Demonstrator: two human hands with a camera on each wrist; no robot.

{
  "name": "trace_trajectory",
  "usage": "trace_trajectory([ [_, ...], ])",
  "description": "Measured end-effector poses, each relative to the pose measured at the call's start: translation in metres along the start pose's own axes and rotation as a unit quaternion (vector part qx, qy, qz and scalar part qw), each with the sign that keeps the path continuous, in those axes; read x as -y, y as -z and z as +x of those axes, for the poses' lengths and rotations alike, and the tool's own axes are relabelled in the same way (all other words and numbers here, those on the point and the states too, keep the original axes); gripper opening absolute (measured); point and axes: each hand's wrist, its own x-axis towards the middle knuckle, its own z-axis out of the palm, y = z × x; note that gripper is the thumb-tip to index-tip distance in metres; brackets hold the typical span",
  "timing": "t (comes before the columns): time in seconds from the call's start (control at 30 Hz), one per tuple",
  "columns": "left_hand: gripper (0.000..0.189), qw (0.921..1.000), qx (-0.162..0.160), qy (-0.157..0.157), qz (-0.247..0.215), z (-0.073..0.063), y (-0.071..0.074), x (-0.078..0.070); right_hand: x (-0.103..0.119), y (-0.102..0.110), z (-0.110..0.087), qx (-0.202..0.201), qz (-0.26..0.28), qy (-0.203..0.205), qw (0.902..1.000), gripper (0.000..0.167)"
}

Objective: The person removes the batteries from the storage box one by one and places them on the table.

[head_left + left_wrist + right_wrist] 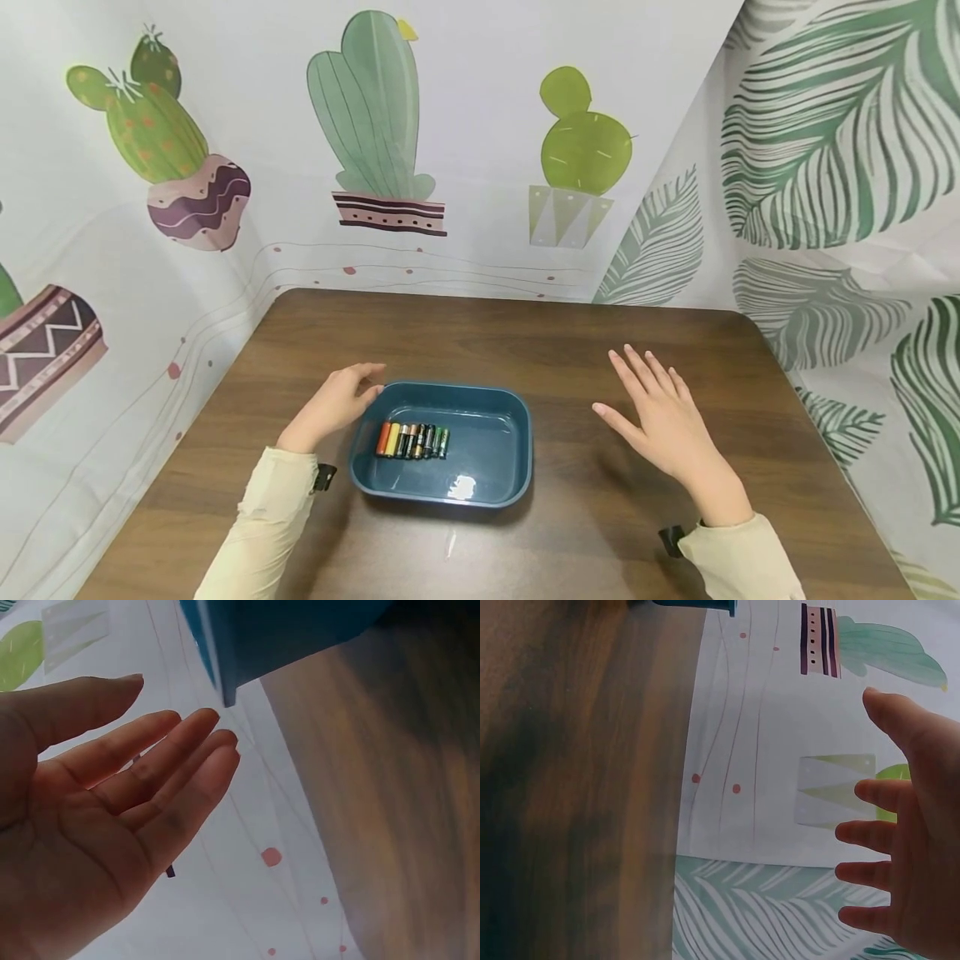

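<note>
A dark blue rectangular tray (pixel 487 483) stands on the table, a little left of its middle. Several batteries (pixel 412 442) lie side by side in a row in its left half, from orange and yellow to black and green ones. My left hand (pixel 337 404) is at the tray's upper left corner, fingers relaxed, holding nothing; in the left wrist view the tray's edge (pixel 225 667) shows just beyond the fingertips. Well to the right of the tray, my right hand (pixel 667 421) hovers with fingers spread and straight. Nothing is in it, as the right wrist view of the hand (pixel 915 847) also shows.
The brown wooden table (pixel 570 350) has rounded far corners. Behind it hangs a white cloth (pixel 480 125) printed with cacti and leaves. Dark straps (pixel 326 477) sit at both wrists below cream sleeves.
</note>
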Motion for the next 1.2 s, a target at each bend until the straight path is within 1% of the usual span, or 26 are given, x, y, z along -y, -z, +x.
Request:
trace_trajectory([
  [0.27, 0.030, 0.9999, 0.011, 0.000, -0.013, 0.006, -0.004, 0.009, 0.001, -0.005, -0.001, 0.012, 0.001, -0.003, 0.9999, 0.076],
  [0.43, 0.027, 0.9995, 0.022, 0.013, -0.019, 0.009, -0.005, 0.011, 0.003, -0.008, -0.002, 0.022, 0.001, -0.002, 0.9997, 0.076],
  [0.67, 0.021, 0.9991, 0.032, 0.016, -0.024, 0.013, -0.004, 0.015, 0.003, -0.011, -0.005, 0.029, -0.002, -0.002, 0.9996, 0.076],
  [0.77, 0.018, 0.9984, 0.036, 0.030, -0.031, 0.015, -0.004, 0.017, 0.003, -0.013, -0.006, 0.031, -0.003, -0.001, 0.9995, 0.076],
  [0.87, 0.015, 0.9972, 0.040, 0.044, -0.045, 0.017, -0.004, 0.020, 0.004, -0.013, -0.007, 0.033, -0.003, 0.000, 0.9994, 0.076],
  [1.03, 0.014, 0.9946, 0.050, 0.049, -0.077, 0.020, -0.004, 0.025, 0.005, -0.013, -0.008, 0.038, -0.003, 0.002, 0.9993, 0.076],
  [1.1, 0.014, 0.9926, 0.057, 0.052, -0.094, 0.021, -0.003, 0.026, 0.006, -0.013, -0.009, 0.038, -0.003, 0.005, 0.9993, 0.076],
  [1.2, 0.015, 0.9881, 0.065, 0.069, -0.121, 0.022, -0.002, 0.028, 0.007, -0.013, -0.009, 0.034, -0.003, 0.009, 0.9994, 0.076],
])
